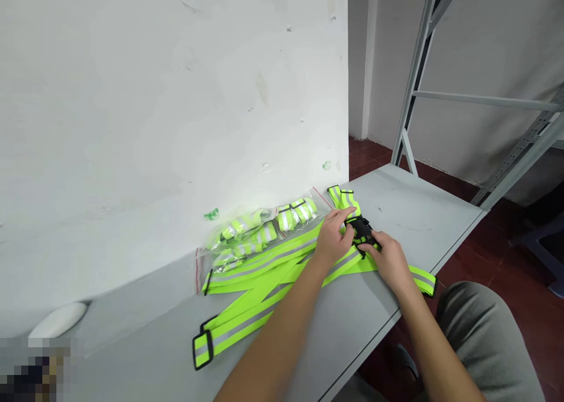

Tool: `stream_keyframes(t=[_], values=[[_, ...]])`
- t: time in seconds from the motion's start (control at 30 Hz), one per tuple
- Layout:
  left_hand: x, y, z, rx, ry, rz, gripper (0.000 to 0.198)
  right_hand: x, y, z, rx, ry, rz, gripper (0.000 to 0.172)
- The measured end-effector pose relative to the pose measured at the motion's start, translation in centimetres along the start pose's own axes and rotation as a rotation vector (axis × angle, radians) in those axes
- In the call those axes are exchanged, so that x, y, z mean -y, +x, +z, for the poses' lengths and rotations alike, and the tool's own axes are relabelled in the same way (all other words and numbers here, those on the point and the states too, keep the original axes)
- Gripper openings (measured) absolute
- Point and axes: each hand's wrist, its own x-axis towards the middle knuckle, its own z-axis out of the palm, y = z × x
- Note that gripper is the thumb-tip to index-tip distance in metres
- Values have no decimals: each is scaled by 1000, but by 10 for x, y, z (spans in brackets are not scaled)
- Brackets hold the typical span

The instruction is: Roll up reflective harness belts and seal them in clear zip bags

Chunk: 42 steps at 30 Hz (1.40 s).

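Observation:
Neon-yellow reflective straps with silver stripes lie crossed over the table, with black plastic slide adjusters at their ends. A black buckle sits where several straps meet. My left hand is closed at the buckle's left side, its index finger reaching over the strap and its thumb against the black part. From the right, my right hand pinches the buckle's edge between thumb and fingers. Part of the buckle and straps is covered by my fingers.
Clear plastic bags of folded yellow straps lie against the white wall. A white rounded object rests at the left. Metal shelf posts rise beyond the grey table. My knee is below the table's front edge.

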Motion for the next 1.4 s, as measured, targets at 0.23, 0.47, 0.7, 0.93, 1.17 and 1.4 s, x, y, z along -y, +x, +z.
stream_keyframes(t=[0.23, 0.47, 0.7, 0.93, 1.17, 1.4], values=[[-1, 2, 1, 19, -3, -6, 40, -2, 0, 1, 31, -2, -1, 39], [-6, 2, 1, 33, 28, 13, 39, -1, 0, 3, -30, 16, 190, 78], [-7, 3, 0, 61, 27, -20, 40, 2, -1, 1, -47, 38, 207, 79], [-6, 2, 2, 82, 34, -39, 40, 5, 0, 1, -51, 46, 212, 74], [2, -1, 11, 140, 153, -74, 42, -3, 1, 6, -9, -93, 99, 48], [12, -1, 16, 96, 318, -109, 36, 0, -23, 0, -80, -505, -46, 45]])
